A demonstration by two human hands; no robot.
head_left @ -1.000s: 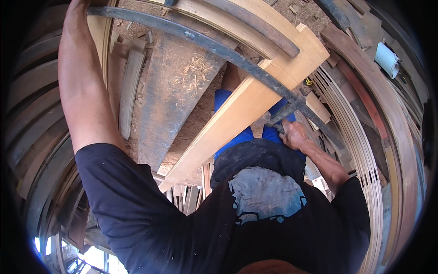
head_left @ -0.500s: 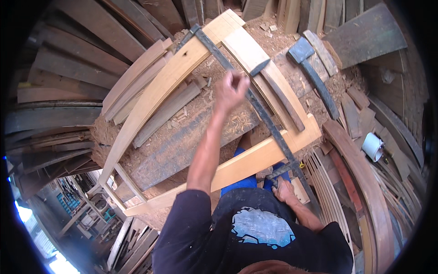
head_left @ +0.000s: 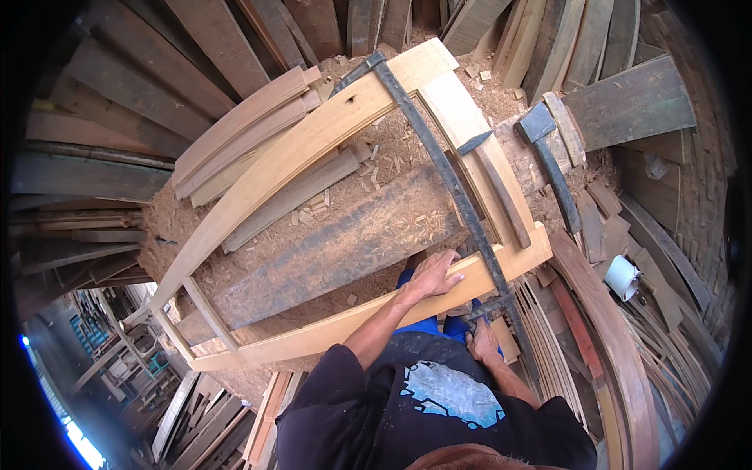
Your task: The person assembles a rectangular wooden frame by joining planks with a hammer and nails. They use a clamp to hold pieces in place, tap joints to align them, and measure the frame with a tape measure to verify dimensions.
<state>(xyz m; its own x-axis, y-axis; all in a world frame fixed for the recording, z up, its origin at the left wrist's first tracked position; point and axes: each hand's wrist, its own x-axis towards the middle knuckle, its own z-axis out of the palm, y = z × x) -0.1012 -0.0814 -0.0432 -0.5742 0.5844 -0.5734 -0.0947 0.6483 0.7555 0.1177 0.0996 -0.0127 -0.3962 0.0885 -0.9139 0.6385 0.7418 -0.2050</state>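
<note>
A pale wooden frame point(head_left: 282, 145) with curved long sides lies across the sawdust-covered bench. Spanning its wide end is a long dark bar clamp point(head_left: 439, 160), hooked over the far rail and reaching past the near one. My left hand point(head_left: 435, 274) grips the near rail point(head_left: 368, 310), thumb on top, just left of the clamp bar. Close to my body, my right hand point(head_left: 483, 342) is closed at the clamp's screw end point(head_left: 487, 308); its fingers are partly hidden. A hammer point(head_left: 503, 188) with a brown handle rests on the frame's right end.
A block-headed dark tool point(head_left: 556, 172) lies right of the frame. Boards point(head_left: 282, 200) and wood chips lie under and inside it. Long curved timbers point(head_left: 603, 337) and a white container point(head_left: 621, 278) are at the right. Planks point(head_left: 102, 184) are stacked at the left.
My left hand has come down from above the clamp bar onto the near rail. My right hand stays by the clamp's screw end. The view has shifted slightly.
</note>
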